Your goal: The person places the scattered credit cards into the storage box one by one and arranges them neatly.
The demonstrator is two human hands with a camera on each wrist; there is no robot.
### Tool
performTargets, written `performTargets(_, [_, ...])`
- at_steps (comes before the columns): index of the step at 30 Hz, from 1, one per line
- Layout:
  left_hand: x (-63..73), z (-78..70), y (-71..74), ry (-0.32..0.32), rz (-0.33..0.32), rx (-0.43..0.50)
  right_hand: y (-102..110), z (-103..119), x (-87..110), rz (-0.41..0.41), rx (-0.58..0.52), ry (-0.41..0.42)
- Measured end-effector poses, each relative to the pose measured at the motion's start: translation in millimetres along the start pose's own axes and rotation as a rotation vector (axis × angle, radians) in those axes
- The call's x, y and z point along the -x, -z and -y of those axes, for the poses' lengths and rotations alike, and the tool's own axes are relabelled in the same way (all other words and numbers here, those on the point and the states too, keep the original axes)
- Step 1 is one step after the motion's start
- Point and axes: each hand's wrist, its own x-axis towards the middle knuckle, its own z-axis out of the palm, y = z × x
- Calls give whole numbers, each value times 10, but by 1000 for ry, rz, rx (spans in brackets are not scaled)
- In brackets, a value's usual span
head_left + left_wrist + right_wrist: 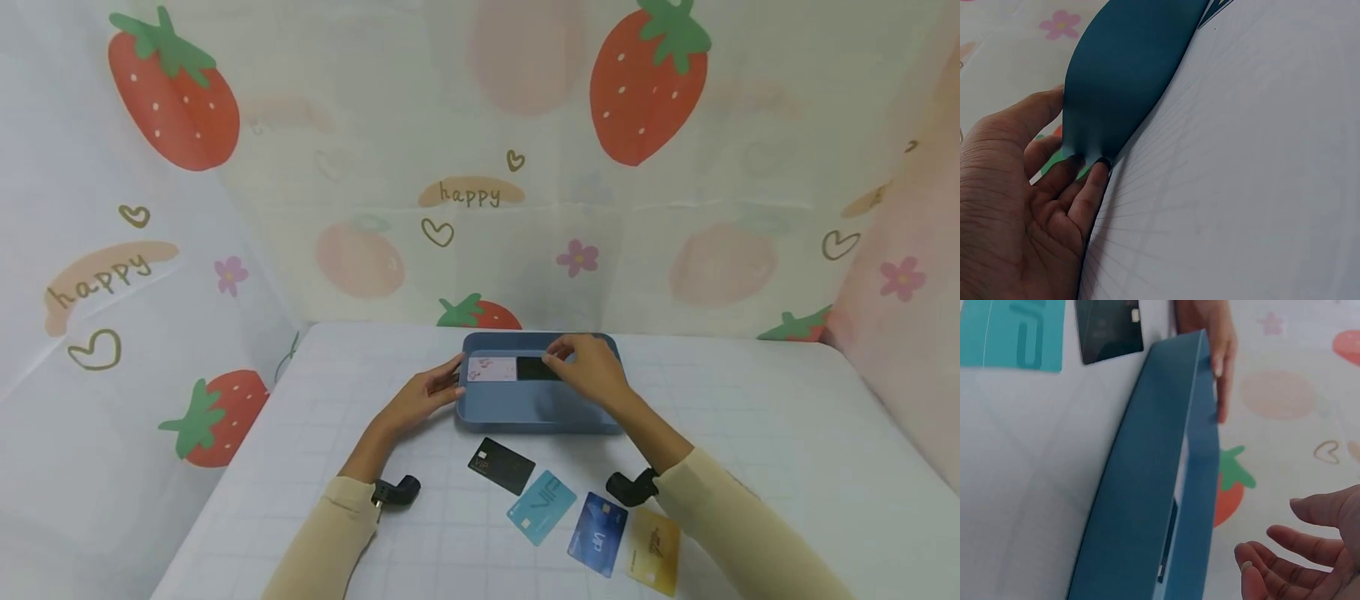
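Observation:
My left hand (422,402) holds the left end of a blue-grey tray (525,408), its fingertips against the wall and rim in the left wrist view. Inside the tray, a pale pink patterned card (491,369) and a black card (532,368) lie side by side along the back. Over the black card is my right hand (592,367), which covers its right end in the head view. From the right wrist, the fingers of that hand (1310,550) are loosely bent above the tray, with a gap between thumb and fingertips and nothing held.
In front of the tray lie a black VIP card (502,466), a teal VIP card (542,507), a blue VIP card (597,534) and a gold card (654,552). A strawberry-print curtain (480,267) stands behind the white table (420,533).

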Motion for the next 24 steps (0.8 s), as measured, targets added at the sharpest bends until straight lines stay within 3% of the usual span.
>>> performTargets(10, [-2,-10,-17,15,2,13,122,57,230,-15,-50,40])
performTargets(19, [89,-327,26,10,37,34,216,96,438,-19,-67,37])
performTargets(24, [35,-114,-8,-1,11,51,267,119,557,-13,-68,32])
